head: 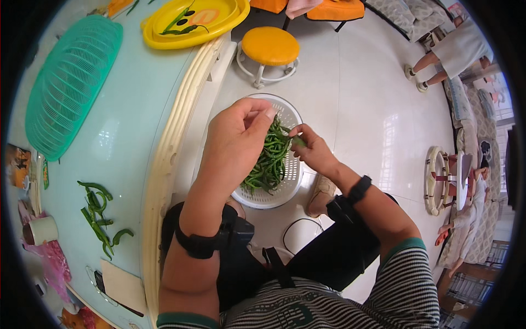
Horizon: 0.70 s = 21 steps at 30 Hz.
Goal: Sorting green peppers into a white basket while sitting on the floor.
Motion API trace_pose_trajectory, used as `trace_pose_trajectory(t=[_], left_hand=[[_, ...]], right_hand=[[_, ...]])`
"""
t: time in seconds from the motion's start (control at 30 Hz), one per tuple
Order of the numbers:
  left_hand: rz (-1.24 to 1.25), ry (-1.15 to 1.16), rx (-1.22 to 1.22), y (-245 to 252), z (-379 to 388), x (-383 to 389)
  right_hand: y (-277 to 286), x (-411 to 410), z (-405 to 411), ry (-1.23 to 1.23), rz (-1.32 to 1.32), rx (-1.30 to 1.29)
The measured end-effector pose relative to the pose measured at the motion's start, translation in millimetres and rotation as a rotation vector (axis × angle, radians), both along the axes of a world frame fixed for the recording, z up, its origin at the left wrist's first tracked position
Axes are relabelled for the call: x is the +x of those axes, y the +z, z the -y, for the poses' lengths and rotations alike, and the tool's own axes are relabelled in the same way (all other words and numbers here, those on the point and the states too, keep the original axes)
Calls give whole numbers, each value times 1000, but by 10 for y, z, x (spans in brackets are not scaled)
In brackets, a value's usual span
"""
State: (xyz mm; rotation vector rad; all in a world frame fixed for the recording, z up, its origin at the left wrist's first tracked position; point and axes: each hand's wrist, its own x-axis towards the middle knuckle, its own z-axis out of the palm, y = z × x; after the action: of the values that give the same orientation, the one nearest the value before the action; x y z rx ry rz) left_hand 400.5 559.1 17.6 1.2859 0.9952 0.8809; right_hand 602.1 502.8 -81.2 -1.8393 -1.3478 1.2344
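Below my hands, a white perforated plastic basket [292, 164] stands on the floor with a heap of green chili peppers [269, 160] in it. My right hand [311, 148] is shut on a green pepper [298, 141] over the basket's right side. Over the basket's upper left is my left hand [242, 131], thumb against curled fingers; whether anything small is between them cannot be told. More green peppers [98, 205] lie loose on the glass-topped table at the left. A yellow plastic basin [230, 35] at the table's far end has a few peppers in it.
The pale table edge [164, 164] runs close along my left side. A teal mesh food cover [74, 86] and a mug [43, 230] are on the table. A yellow round stool [270, 46] stands beyond the basket. One person [456, 49] stands upper right; another [472, 218] is by the sofa.
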Motion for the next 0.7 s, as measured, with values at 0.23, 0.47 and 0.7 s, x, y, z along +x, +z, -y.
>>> trace_pose_trajectory(t=[0.23, 0.47, 0.7], left_hand=[[-264, -113, 174, -109, 123, 40], [-474, -473, 270, -93, 234, 175], [-608, -442, 346, -62, 374, 310]], right_hand=[[729, -1, 299, -150, -586, -64], [843, -46, 275, -174, -729, -108], [939, 41, 277, -253, -823, -153]])
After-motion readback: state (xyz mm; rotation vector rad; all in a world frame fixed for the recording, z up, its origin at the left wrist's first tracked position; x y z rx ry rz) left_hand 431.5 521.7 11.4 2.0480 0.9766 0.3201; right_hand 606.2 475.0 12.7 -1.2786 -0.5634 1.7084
